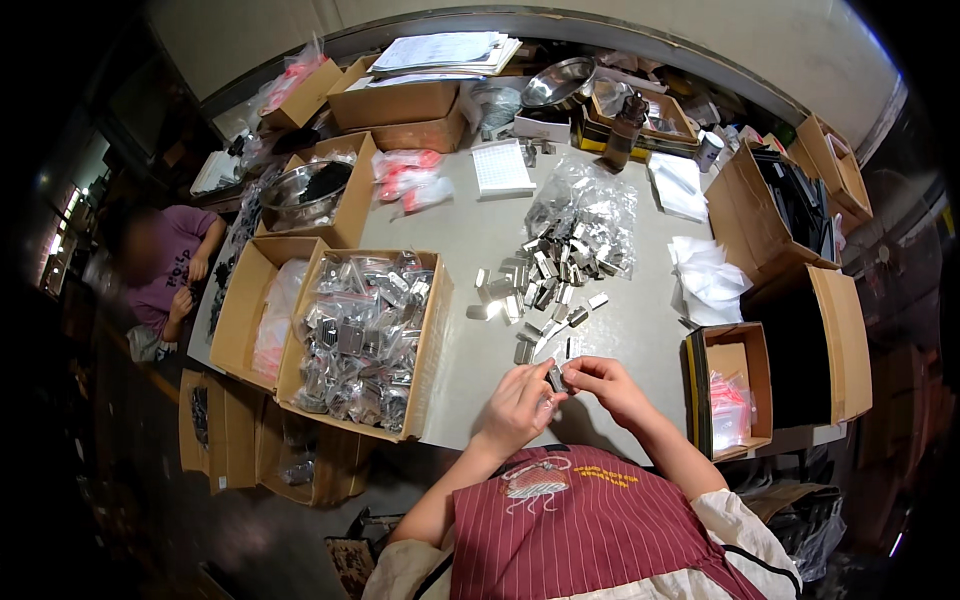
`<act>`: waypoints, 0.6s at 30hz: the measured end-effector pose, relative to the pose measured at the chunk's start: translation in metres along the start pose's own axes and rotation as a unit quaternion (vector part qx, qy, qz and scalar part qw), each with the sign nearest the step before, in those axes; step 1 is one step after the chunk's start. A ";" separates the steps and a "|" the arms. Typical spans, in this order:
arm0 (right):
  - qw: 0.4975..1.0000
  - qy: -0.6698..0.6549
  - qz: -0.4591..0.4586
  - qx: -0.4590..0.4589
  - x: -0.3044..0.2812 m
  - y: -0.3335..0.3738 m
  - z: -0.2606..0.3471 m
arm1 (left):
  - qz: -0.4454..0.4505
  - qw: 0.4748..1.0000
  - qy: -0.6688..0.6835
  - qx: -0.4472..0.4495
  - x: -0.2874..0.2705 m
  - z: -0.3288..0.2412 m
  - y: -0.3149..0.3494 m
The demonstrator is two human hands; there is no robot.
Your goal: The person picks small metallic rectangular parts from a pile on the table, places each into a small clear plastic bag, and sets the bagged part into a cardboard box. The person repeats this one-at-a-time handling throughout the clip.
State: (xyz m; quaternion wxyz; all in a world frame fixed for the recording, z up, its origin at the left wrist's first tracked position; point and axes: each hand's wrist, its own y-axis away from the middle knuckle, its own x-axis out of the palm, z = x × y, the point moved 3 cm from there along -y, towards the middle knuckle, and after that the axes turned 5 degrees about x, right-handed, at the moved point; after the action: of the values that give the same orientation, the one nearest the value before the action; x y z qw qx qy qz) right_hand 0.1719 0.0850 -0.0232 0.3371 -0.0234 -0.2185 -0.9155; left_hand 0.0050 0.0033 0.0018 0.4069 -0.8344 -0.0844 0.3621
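Observation:
At the near edge of the table both my hands meet around a small shiny metal piece [557, 378]. My left hand [517, 408] is closed on it from the left, fingers pinched. From the other side my right hand [608, 388] pinches it between thumb and fingertips. The piece is partly covered by my fingers, so its exact kind does not show. Just beyond my hands lie a few loose metal pieces [525, 350], and farther off a heap of similar bent metal pieces [548, 262] spills from a clear plastic bag [597, 200].
Left stands a cardboard box [432, 330] full of bagged metal parts. Behind it, another box holds a metal bowl [290, 195]. White cloths [708, 280] and a small box [760, 385] with red-edged bags are at right. A dark bottle [623, 135] stands behind. Another person [175, 260] sits far left.

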 end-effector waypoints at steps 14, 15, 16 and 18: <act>0.975 -0.216 0.005 0.046 0.000 -0.002 -0.003 | -0.008 1.000 0.000 0.025 -0.001 0.010 0.006; 0.983 -0.181 -0.007 0.034 -0.001 -0.004 -0.006 | -0.008 1.000 -0.008 0.022 -0.003 0.008 0.003; 0.989 -0.145 -0.020 0.022 -0.003 -0.004 -0.008 | -0.008 1.000 -0.016 0.019 -0.007 0.003 -0.001; 0.992 -0.122 -0.033 0.027 -0.002 -0.006 -0.014 | 0.005 1.000 -0.011 0.011 -0.007 0.001 -0.002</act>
State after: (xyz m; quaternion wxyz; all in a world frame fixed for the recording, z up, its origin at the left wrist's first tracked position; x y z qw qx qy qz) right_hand 0.1715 0.0845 -0.0381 0.2783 -0.1186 -0.2836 -0.9100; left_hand -0.0004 0.0021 0.0064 0.4131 -0.8265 -0.0809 0.3738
